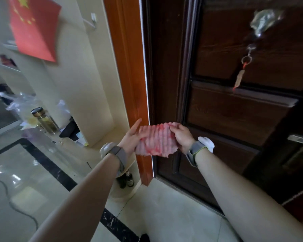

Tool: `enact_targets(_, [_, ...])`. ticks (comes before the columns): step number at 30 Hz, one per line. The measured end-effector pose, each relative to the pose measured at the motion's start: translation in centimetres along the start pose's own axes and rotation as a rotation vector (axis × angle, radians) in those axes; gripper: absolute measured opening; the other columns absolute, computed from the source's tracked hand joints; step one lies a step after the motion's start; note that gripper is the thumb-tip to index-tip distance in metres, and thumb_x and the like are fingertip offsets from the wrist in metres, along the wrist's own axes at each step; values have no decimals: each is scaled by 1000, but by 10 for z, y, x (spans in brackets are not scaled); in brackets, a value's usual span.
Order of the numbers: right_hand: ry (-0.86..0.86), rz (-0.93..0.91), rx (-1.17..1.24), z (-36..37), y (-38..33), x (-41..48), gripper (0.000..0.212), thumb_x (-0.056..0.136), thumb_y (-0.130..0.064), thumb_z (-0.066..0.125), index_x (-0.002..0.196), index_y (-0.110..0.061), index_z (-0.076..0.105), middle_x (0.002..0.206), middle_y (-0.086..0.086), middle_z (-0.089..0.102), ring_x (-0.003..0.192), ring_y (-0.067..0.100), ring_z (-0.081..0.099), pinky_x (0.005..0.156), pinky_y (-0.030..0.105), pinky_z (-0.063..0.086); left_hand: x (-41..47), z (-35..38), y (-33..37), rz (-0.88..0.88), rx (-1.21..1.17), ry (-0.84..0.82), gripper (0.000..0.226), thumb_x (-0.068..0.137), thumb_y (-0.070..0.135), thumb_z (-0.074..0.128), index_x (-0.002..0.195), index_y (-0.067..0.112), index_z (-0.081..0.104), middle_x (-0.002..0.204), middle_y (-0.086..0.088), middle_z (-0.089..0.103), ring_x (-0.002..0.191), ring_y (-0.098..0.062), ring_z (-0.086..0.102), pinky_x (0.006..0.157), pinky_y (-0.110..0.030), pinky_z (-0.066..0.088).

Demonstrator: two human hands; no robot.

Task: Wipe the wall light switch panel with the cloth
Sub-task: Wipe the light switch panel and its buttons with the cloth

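A single wide-angle view is taken from head height, angled forward and down along both forearms; the fingers [176, 131] are seen close, mid-frame, with a dark door [234, 105] directly beyond them.

Counts: two hands, left [129, 137], right [182, 135]; one cloth [156, 140]; two wristbands [118, 154]; one door [234, 102]; one flag [33, 27]; one bottle [45, 121].

Cloth [156, 140] between both hands, door [234, 102] behind, wall [73, 67] left.

Ribbed fluffy cloth [156, 139] — glossy wood-grain door [234, 102].
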State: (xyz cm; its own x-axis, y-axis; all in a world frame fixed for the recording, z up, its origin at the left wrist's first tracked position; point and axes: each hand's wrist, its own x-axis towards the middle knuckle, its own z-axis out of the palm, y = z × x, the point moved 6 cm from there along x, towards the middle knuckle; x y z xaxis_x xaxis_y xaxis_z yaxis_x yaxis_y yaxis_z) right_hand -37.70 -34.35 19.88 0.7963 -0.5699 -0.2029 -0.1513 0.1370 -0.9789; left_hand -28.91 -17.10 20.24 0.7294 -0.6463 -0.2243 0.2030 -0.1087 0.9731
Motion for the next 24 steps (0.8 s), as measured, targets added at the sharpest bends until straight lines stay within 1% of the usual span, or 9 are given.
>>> enact_targets(3, [93, -39, -18, -44, -2, -25, 21, 93, -17, 59, 113, -13, 66, 120, 4, 68, 113, 21, 62, 108, 41, 43, -21, 47, 6, 68, 128, -149, 94, 68, 11, 82, 145, 36, 34, 140, 2, 52, 126, -16, 56, 109, -41, 43])
enact_targets(6, [183, -78, 0, -96, -11, -59, 32, 95, -20, 58, 127, -13, 61, 124, 3, 66, 108, 14, 61, 109, 35, 43, -43, 102, 10, 81, 185, -226, 88, 71, -12, 72, 144, 25, 41, 131, -4, 61, 117, -17, 63, 103, -37, 48])
enact_targets(10, [288, -136, -19, -173, -29, -101, 41, 95, -24, 59, 135, -20, 56, 124, 3, 66, 114, 16, 62, 109, 34, 43, -59, 175, 30, 202, 333, -233, 76, 72, -11, 73, 138, 18, 51, 123, -9, 66, 111, -15, 64, 101, -27, 49])
enact_targets(12, [262, -129, 16, -203, -38, -119, 46, 90, -34, 65, 133, -22, 58, 128, 2, 65, 115, 13, 60, 110, 34, 42, -67, 207, 42, 264, 340, -200, 71, 72, -10, 73, 135, 16, 54, 118, -8, 67, 105, -12, 63, 99, -24, 49])
enact_targets(14, [192, -137, 35, -231, -46, -137, 64, 78, -43, 76, 135, -24, 56, 130, 1, 63, 119, 13, 59, 112, 37, 41, -73, 240, 52, 314, 335, -193, 66, 73, -9, 73, 132, 17, 57, 113, -7, 67, 101, -10, 62, 99, -26, 48])
enact_targets(16, [92, -102, 19, -245, -49, -151, 73, 73, -27, 84, 139, -25, 51, 130, 3, 62, 117, 17, 62, 106, 39, 46, -74, 257, 57, 335, 335, -182, 59, 75, -6, 73, 129, 17, 60, 110, -5, 68, 99, -10, 62, 98, -26, 48])
enact_targets(19, [4, -57, 5, -275, -52, -184, 84, 73, 5, 78, 143, -23, 40, 131, 9, 56, 108, 22, 64, 85, 33, 56, -79, 298, 62, 340, 333, -226, 46, 78, 1, 73, 119, 21, 68, 107, -3, 69, 98, -13, 63, 92, -29, 50])
enact_targets(22, [6, -53, -40, -309, -54, -212, 81, 71, 17, 72, 140, -15, 44, 118, 12, 61, 86, 21, 69, 67, 31, 57, -88, 341, 67, 364, 380, -304, 39, 79, 2, 72, 113, 20, 70, 98, 1, 69, 91, -12, 61, 82, -28, 49])
enact_targets(24, [59, -75, -119, -332, -57, -229, 73, 71, 19, 68, 137, -7, 49, 102, 11, 66, 74, 18, 69, 62, 29, 56, -93, 367, 69, 372, 392, -373, 43, 77, -3, 72, 115, 17, 69, 102, -5, 70, 94, -15, 63, 88, -33, 53])
